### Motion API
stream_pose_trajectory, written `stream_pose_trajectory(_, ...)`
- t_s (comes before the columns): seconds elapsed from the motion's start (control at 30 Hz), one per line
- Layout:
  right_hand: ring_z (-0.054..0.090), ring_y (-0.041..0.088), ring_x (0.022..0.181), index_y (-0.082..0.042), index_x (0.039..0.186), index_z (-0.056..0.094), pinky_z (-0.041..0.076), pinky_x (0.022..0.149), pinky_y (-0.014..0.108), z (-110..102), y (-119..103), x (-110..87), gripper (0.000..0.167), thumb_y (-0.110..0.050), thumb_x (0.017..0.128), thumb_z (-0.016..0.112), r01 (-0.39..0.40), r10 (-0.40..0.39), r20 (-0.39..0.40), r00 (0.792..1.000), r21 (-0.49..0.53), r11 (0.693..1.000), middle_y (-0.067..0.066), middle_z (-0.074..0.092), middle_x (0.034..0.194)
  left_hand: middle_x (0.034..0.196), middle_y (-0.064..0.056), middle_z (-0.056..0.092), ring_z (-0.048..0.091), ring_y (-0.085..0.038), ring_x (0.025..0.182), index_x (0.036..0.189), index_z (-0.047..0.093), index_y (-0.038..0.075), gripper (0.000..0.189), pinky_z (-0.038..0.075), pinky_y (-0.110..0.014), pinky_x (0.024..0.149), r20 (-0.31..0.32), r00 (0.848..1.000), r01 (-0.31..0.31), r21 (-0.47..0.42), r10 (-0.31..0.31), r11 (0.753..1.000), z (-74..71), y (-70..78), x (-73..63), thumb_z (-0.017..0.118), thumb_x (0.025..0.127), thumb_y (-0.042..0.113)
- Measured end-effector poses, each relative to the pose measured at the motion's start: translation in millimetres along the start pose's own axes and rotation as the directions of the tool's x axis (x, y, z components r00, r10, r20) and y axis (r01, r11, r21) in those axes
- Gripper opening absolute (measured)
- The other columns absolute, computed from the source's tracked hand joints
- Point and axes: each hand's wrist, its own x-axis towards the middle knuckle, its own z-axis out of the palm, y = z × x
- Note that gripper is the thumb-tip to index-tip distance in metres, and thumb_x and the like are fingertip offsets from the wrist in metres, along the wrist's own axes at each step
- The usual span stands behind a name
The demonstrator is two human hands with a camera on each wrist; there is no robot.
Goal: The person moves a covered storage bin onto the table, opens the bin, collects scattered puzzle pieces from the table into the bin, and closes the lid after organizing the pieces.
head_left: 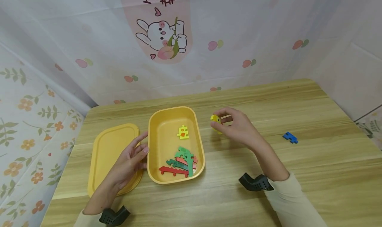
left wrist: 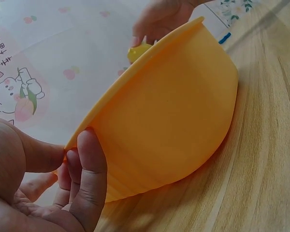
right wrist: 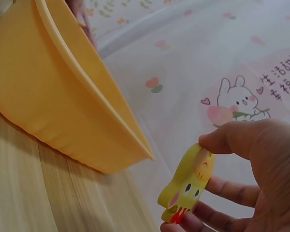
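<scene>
A yellow plastic box (head_left: pixel 151 147) stands on the table with puzzle pieces inside. My left hand (head_left: pixel 130 159) is at its left side, and in the left wrist view the thumb and fingers (left wrist: pixel 93 159) pinch its rim. To the right of the box, my right hand (head_left: pixel 238 126) holds a yellow puzzle piece (head_left: pixel 215 118) above the table. That piece shows a printed animal face in the right wrist view, between thumb and fingers. Inside the box lie a yellow piece (head_left: pixel 183 133), a green tree-shaped piece (head_left: pixel 189 160), a red piece (head_left: pixel 173 170) and other overlapping pieces.
A yellow lid (head_left: pixel 111 150) lies flat left of the box, partly behind the left hand. One blue puzzle piece (head_left: pixel 290 137) is on the wooden table (head_left: pixel 226 200) at the right. Printed curtains (head_left: pixel 226 31) hang behind and beside the table.
</scene>
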Motion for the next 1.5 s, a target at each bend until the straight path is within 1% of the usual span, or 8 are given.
stream_pose_trajectory(0.3,0.064,0.034,0.129,-0.013,0.136,0.065,0.060,0.100,0.050,4.7,-1.6,1.1,0.046,-0.039,0.099,0.074,-0.013,0.010,0.037,0.999,0.066,0.998,0.010,0.063,0.141,0.125,0.005,0.067,0.069,-0.009,0.104,0.169,0.019,0.013,0.067,0.064,-0.026,0.080,-0.001,1.000,0.004,0.002,-0.004,1.000,-0.3,0.8,1.1,0.054,0.112,0.018)
stream_pose_trajectory(0.5,0.064,0.031,0.129,-0.013,0.135,0.064,0.060,0.100,0.048,6.7,-1.1,1.8,0.044,-0.039,0.100,0.073,-0.010,-0.003,0.079,0.997,0.170,0.985,0.007,0.063,0.139,0.125,0.005,0.067,0.070,-0.008,0.104,0.169,0.019,0.013,0.068,0.064,-0.026,0.079,-0.004,1.000,0.008,0.001,-0.008,1.000,-0.3,0.7,0.4,0.054,0.112,0.017)
stream_pose_trajectory(0.6,0.065,0.031,0.127,-0.010,0.137,0.062,0.061,0.100,0.048,9.0,-3.5,1.5,0.045,-0.036,0.101,0.072,-0.014,-0.016,0.117,0.993,0.255,0.967,0.010,0.062,0.139,0.126,0.005,0.067,0.070,-0.009,0.105,0.169,0.018,0.013,0.068,0.064,-0.026,0.080,-0.006,1.000,0.010,0.000,-0.010,1.000,-0.3,0.4,-0.1,0.054,0.111,0.017)
stream_pose_trajectory(0.73,0.062,0.032,0.129,-0.007,0.142,0.058,0.062,0.101,0.046,11.3,-8.2,0.5,0.047,-0.033,0.104,0.069,-0.039,-0.030,0.177,0.984,0.375,0.926,0.014,0.058,0.141,0.127,0.005,0.067,0.070,-0.009,0.106,0.169,0.018,0.014,0.068,0.064,-0.026,0.080,-0.008,1.000,0.014,0.006,-0.014,1.000,-0.2,0.4,0.0,0.054,0.112,0.018)
stream_pose_trajectory(0.83,0.058,0.032,0.130,-0.007,0.144,0.056,0.062,0.102,0.045,12.2,-11.6,-1.0,0.047,-0.031,0.105,0.067,-0.053,-0.037,0.200,0.979,0.428,0.902,0.015,0.056,0.142,0.128,0.005,0.066,0.069,-0.009,0.107,0.169,0.019,0.014,0.067,0.064,-0.027,0.080,-0.008,1.000,0.014,0.014,-0.014,1.000,-0.1,0.7,0.2,0.054,0.112,0.018)
stream_pose_trajectory(1.13,0.062,0.030,0.125,-0.003,0.144,0.056,0.056,0.107,0.059,19.8,-17.6,-3.2,0.047,-0.026,0.104,0.066,-0.024,-0.095,0.226,0.970,0.473,0.881,0.018,0.057,0.140,0.129,0.006,0.066,0.069,-0.009,0.107,0.169,0.019,0.014,0.067,0.063,-0.026,0.080,-0.012,1.000,0.015,0.017,-0.015,1.000,-0.5,0.3,-0.1,0.054,0.112,0.018)
stream_pose_trajectory(1.33,0.063,0.033,0.124,-0.005,0.142,0.058,0.058,0.106,0.056,28.1,-19.8,-3.7,0.044,-0.027,0.105,0.065,-0.016,-0.122,0.249,0.961,0.488,0.873,0.026,0.055,0.144,0.129,0.006,0.066,0.069,-0.009,0.107,0.169,0.018,0.014,0.068,0.064,-0.026,0.080,-0.012,1.000,0.013,0.020,-0.013,1.000,-0.5,0.1,0.0,0.054,0.112,0.019)
stream_pose_trajectory(1.5,0.065,0.029,0.121,-0.009,0.140,0.059,0.061,0.102,0.048,34.1,-23.7,-6.7,0.041,-0.027,0.104,0.066,-0.022,-0.108,0.250,0.962,0.468,0.883,0.024,0.055,0.143,0.127,0.005,0.065,0.068,-0.009,0.105,0.169,0.019,0.015,0.067,0.063,-0.027,0.080,-0.016,1.000,0.016,0.022,-0.015,1.000,-0.2,0.4,0.2,0.054,0.112,0.019)
